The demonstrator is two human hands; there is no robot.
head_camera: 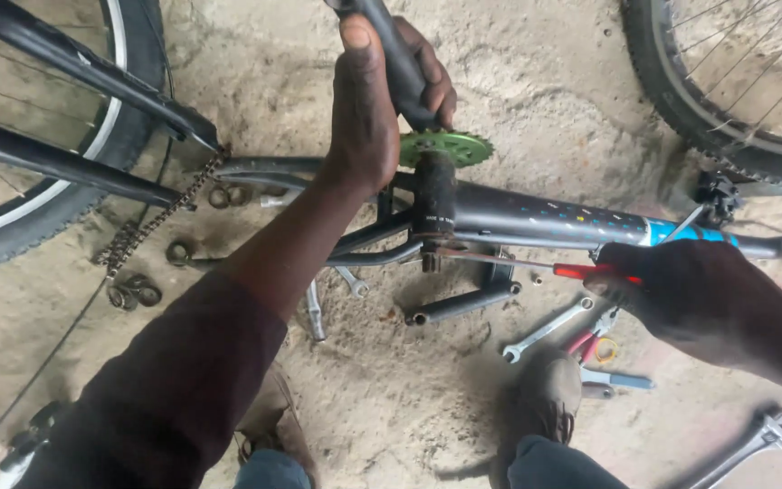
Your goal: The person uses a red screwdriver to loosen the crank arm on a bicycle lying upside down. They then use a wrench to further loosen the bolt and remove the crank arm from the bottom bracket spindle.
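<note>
My left hand (382, 86) grips crank arm (391, 54) above bottom bracket (433, 204); right hand (690, 294) holds red-handled screwdriver (536, 265) probing it; next needs steady prying

We see bare floor (536, 81) at twelve to one o'clock, between the green chainring (450, 147) and the front tyre (726, 136), open for a hand. At three o'clock the frame tube (545, 217) bars the way. Below it, at five, spanners (545, 330) and pliers (595, 340) crowd the ground. At nine the hanging chain (160, 213) and loose rings (133, 292) block passage beside the rear wheel (65, 195)
</note>
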